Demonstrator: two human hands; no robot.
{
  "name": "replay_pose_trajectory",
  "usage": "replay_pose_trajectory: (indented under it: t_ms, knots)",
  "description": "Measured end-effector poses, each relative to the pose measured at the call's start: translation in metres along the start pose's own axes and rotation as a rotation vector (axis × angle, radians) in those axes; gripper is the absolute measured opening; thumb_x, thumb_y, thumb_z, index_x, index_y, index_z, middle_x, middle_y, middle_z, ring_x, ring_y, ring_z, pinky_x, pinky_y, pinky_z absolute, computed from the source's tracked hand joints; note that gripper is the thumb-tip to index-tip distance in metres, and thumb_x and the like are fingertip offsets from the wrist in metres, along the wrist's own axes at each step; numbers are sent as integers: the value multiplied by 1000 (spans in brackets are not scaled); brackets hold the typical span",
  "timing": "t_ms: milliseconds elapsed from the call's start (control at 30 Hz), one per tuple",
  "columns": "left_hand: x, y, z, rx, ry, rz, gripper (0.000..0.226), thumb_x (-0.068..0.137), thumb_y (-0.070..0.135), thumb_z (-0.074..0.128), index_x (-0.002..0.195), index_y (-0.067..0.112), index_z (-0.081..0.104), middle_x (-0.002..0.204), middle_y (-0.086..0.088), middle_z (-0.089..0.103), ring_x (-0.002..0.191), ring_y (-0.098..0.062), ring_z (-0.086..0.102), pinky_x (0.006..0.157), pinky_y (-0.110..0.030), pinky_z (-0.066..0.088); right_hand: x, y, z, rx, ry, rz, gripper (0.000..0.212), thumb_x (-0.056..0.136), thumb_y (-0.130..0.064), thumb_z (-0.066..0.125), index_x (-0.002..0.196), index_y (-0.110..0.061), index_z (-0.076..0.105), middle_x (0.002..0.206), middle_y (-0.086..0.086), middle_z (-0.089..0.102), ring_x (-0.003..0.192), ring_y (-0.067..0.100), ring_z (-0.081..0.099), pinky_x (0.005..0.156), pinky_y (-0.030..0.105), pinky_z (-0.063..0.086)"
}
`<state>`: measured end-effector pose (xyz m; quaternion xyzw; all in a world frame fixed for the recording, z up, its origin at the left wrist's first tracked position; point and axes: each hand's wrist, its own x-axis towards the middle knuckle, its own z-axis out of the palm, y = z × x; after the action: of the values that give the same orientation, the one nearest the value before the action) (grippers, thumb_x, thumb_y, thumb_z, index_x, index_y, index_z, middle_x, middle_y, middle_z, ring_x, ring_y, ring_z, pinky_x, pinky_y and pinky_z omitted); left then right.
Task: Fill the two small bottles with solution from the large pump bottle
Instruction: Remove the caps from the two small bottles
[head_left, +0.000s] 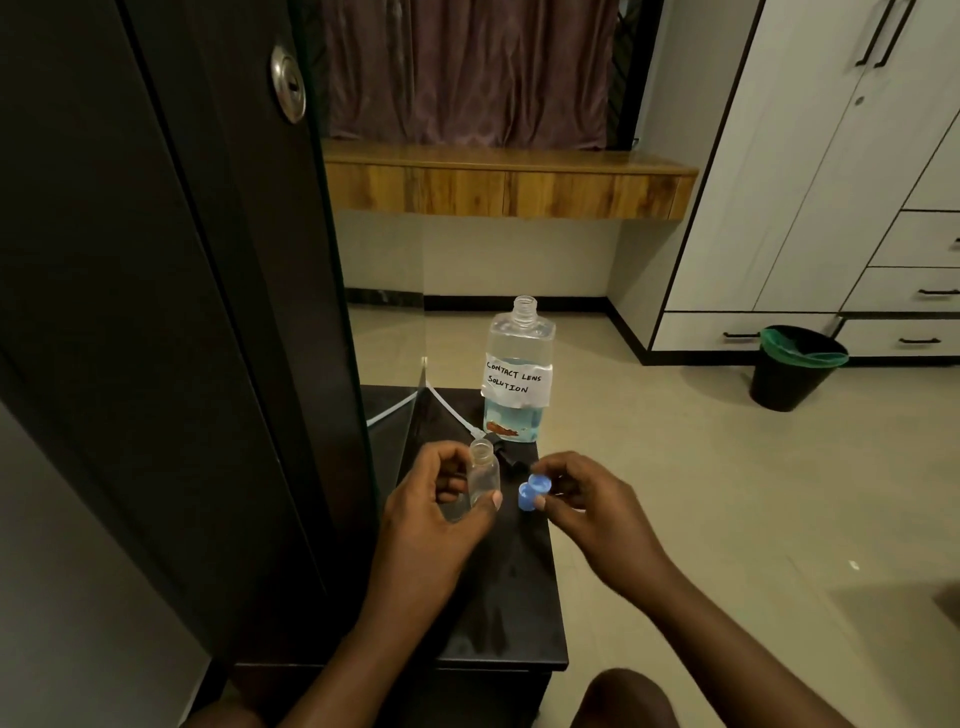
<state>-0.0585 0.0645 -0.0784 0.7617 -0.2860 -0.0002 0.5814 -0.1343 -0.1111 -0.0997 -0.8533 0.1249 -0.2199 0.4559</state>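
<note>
One small bottle (483, 480) in left hand (431, 512), one blue cap (534, 492) in right hand (592, 512)

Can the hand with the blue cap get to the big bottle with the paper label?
Probably yes. The right hand sits just in front of the big bottle, with nothing standing between them. But its fingers are pinching the blue cap, so that would likely need setting down first.
</note>
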Motion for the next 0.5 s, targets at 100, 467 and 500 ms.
replay_pose_trajectory:
  t_ms: [100,467,500]
  knots:
    - [0,-2,2,24,0,-9,34,79,19,79,103,32,58,98,15,65,93,2,59,78,-11,48,-6,17,14,-130,24,-38,20,84,-17,72,99,-28,66,97,-16,65,86,4,60,74,17,49]
    - [-3,-1,4,46,4,-41,33,79,20,79,102,30,58,96,17,64,93,6,57,76,-9,47,-11,43,34,-275,4,-69,22,84,-19,71,104,-22,63,101,-6,61,89,10,57,81,33,51]
    - [-3,-1,4,48,3,-41,33,79,20,79,102,30,58,96,17,63,94,6,57,75,-10,47,-12,43,33,-276,-4,-65,24,83,-19,71,106,-23,63,103,-6,61,90,10,57,81,33,51]
